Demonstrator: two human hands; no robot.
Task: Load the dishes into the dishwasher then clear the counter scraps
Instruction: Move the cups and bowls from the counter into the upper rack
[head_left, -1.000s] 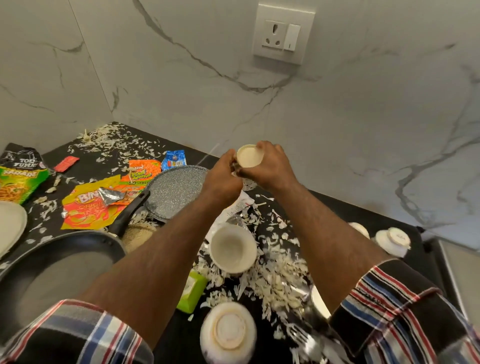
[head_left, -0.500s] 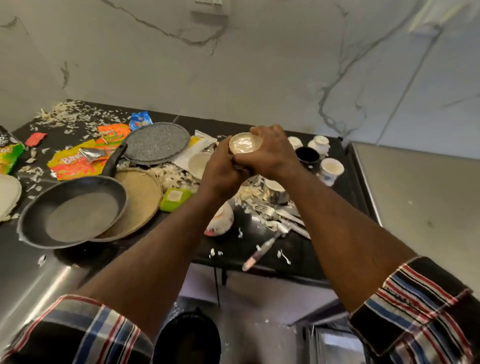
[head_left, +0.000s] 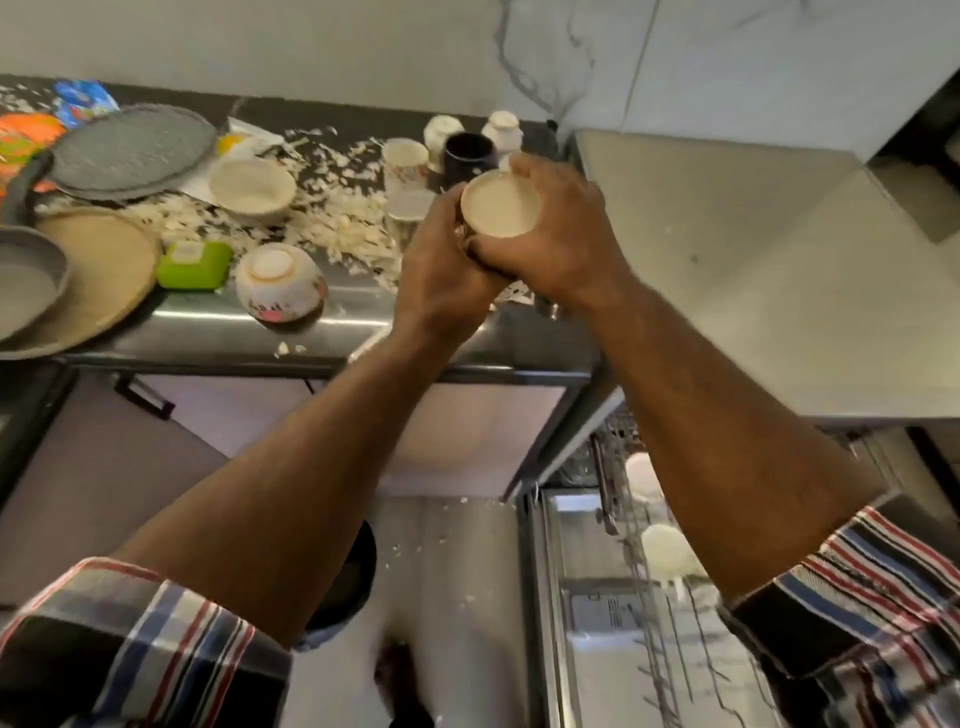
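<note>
i have both my left hand (head_left: 441, 270) and right hand (head_left: 561, 244) wrapped around one cream cup (head_left: 500, 205); dishwasher rack (head_left: 654, 519) below holds few pieces, counter (head_left: 426, 332) beside it still crowded, scraps (head_left: 332, 218) uncleared.

left sleeve (head_left: 140, 639): plaid, black/grey/red/blue/white, rolled up | right sleeve (head_left: 852, 597): same plaid | forearms were bare
</note>
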